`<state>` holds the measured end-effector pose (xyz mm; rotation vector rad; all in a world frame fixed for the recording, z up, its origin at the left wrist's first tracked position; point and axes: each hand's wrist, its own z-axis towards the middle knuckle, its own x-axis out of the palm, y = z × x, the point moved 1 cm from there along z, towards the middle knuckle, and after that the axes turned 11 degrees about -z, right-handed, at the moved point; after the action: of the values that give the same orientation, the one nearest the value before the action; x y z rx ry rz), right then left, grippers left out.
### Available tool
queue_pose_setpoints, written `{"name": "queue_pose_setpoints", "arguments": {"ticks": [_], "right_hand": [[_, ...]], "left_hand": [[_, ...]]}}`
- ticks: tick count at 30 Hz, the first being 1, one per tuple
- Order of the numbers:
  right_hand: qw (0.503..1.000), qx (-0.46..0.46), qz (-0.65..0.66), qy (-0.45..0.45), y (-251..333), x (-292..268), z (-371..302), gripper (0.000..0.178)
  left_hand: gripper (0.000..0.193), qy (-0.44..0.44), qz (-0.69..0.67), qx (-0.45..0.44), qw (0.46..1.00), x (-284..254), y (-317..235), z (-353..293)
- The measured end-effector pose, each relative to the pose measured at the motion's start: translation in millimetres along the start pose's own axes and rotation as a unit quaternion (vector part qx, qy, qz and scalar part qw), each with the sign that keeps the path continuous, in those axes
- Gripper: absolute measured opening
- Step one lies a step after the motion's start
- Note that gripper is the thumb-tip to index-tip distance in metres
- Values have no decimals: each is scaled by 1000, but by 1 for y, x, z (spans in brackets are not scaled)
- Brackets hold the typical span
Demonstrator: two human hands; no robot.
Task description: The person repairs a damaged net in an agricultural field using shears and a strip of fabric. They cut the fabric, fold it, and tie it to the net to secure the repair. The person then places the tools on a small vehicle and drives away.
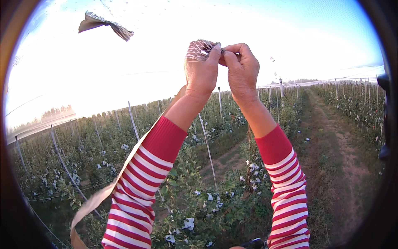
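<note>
Both my arms reach up against the bright sky, the hands close together. My left hand (pixel 202 68) is closed, with white netting (pixel 198 50) bunched over its fingers and gripped at the thumb. Right beside it, my right hand (pixel 243 68) pinches a small dark bit at the left thumb's tip; what that bit is, I cannot make out. A long tan cloth strip (pixel 107 191) hangs from behind my left wrist and trails down outside the forearm. At the upper left, a knotted piece of cloth (pixel 107 23) hangs in a bow shape.
Rows of leafy plants (pixel 182 207) with white bags or wrappings among the leaves spread below. Thin posts (pixel 133 120) and wires stand in the rows. A dirt path (pixel 338 153) runs away at the right. Fine netting shows faintly overhead.
</note>
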<state>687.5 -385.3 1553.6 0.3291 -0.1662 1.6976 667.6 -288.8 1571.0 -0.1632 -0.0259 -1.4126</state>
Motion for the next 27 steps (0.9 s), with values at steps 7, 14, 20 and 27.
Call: {"name": "queue_pose_setpoints", "arguments": {"ticks": [7,14,20,27], "right_hand": [[968,-155,-87,-177,4,-14,-33,5],[834,-374,-356,-196,13,-18,-69,19],[924,-330,-193,-25,22,-14,-89,15],[912,-356,-196,61,17,-6,-102,21]], "left_hand": [[19,64,-81,-58,993,7,-16,-15],[26,64,-29,-94,993,-8,-20,-18],[27,71,-24,-189,979,-26,-32,-18],[17,173,-175,-357,901,-62,-38,-46]]}}
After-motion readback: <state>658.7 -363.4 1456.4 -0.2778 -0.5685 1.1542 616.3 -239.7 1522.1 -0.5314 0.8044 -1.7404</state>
